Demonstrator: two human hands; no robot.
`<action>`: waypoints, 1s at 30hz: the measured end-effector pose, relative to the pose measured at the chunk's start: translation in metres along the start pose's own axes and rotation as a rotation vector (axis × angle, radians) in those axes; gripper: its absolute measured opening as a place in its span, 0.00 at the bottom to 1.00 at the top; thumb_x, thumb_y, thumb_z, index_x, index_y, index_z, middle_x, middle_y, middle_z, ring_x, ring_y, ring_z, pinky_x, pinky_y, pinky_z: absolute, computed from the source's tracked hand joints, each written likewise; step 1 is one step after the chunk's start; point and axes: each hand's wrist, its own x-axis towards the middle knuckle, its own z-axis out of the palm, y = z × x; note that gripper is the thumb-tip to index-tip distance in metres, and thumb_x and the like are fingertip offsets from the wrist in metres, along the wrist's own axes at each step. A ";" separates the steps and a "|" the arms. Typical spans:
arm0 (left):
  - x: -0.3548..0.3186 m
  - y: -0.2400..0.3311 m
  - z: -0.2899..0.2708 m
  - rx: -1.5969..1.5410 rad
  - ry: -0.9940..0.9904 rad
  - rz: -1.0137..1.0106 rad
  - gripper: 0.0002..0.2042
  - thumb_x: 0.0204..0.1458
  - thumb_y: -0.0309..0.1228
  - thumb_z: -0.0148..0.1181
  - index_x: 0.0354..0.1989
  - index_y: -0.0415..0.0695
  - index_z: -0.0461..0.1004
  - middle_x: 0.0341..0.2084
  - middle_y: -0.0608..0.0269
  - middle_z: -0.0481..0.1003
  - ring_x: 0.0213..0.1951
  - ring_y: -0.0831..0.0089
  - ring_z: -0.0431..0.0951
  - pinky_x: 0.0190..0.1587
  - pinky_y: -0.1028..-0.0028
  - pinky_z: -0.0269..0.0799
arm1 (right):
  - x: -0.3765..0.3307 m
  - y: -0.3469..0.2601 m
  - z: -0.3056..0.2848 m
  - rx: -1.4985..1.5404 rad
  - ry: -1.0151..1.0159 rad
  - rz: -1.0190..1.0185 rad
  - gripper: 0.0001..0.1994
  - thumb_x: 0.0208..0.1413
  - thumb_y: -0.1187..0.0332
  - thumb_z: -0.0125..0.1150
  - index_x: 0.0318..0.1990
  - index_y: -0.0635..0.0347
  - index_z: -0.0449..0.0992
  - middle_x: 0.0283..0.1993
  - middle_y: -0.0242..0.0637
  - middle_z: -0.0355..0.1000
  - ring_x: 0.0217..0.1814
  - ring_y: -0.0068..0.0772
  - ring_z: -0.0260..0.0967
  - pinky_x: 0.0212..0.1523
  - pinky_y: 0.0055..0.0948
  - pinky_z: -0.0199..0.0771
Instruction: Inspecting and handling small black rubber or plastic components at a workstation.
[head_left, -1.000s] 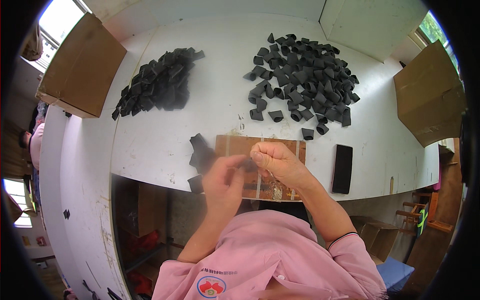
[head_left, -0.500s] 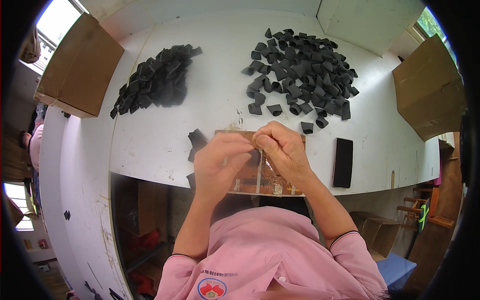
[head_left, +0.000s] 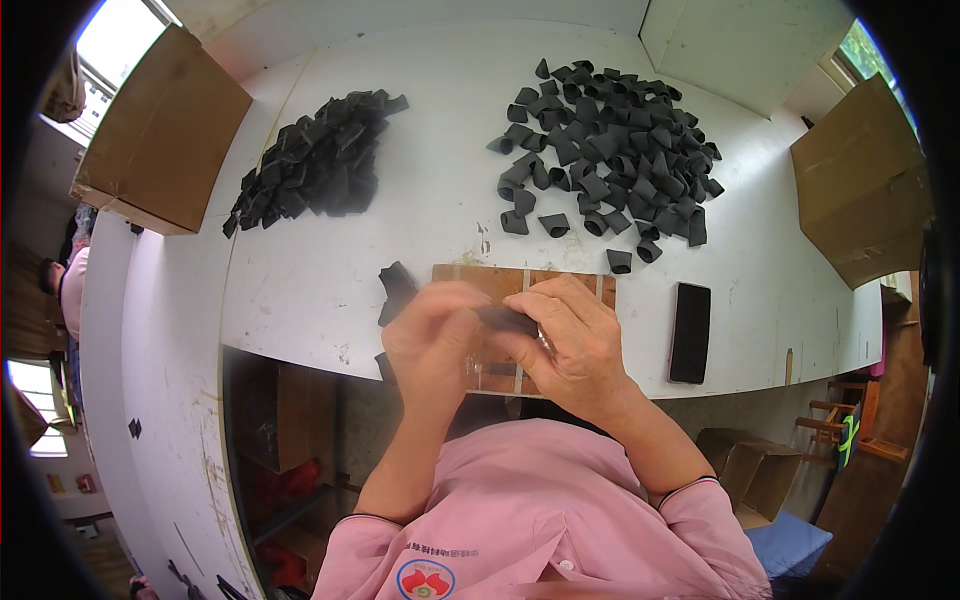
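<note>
Above a brown board (head_left: 568, 279) at the table's near edge, my right hand (head_left: 577, 345) pinches a small dark grey piece of foam-like sheet (head_left: 509, 320) between thumb and fingers. A thin shiny strip shows at the palm side of that hand; its kind is unclear. My left hand (head_left: 428, 335) is at the left end of the grey piece, smeared by motion, so its grip cannot be made out. Beside its wrist lie a few flat dark pieces (head_left: 396, 288), partly covered by the hand.
Flat dark pieces form a heap (head_left: 318, 155) at the far left. A larger pile of curled, tube-like dark pieces (head_left: 625, 150) spreads at the far right. A black phone (head_left: 690, 333) lies right of the board. Cardboard boxes (head_left: 160, 130) flank the white table (head_left: 440, 130).
Both hands have come slightly nearer to me and lower over the board. The right hand has turned, and the dark grey piece now shows between the hands. The left hand is moving.
</note>
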 end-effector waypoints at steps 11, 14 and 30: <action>-0.003 0.002 -0.009 -0.217 0.108 -0.098 0.03 0.48 0.24 0.53 0.29 0.38 0.69 0.27 0.60 0.69 0.32 0.71 0.68 0.38 0.74 0.65 | 0.009 -0.006 -0.007 0.021 -0.056 0.010 0.10 0.33 0.75 0.63 0.28 0.63 0.70 0.24 0.35 0.67 0.24 0.33 0.64 0.22 0.27 0.65; -0.002 0.002 -0.010 -0.116 0.065 -0.045 0.03 0.46 0.24 0.55 0.27 0.37 0.70 0.26 0.59 0.70 0.31 0.71 0.69 0.38 0.75 0.64 | 0.011 0.001 -0.008 -0.001 -0.069 -0.072 0.11 0.32 0.76 0.63 0.28 0.63 0.70 0.23 0.35 0.66 0.24 0.32 0.64 0.21 0.26 0.65; -0.010 -0.005 -0.008 -0.385 0.181 -0.198 0.04 0.48 0.25 0.54 0.27 0.37 0.68 0.26 0.60 0.69 0.31 0.74 0.68 0.36 0.78 0.63 | 0.006 0.026 0.006 0.015 -0.069 -0.233 0.13 0.27 0.76 0.65 0.25 0.65 0.69 0.21 0.35 0.64 0.20 0.31 0.61 0.19 0.25 0.62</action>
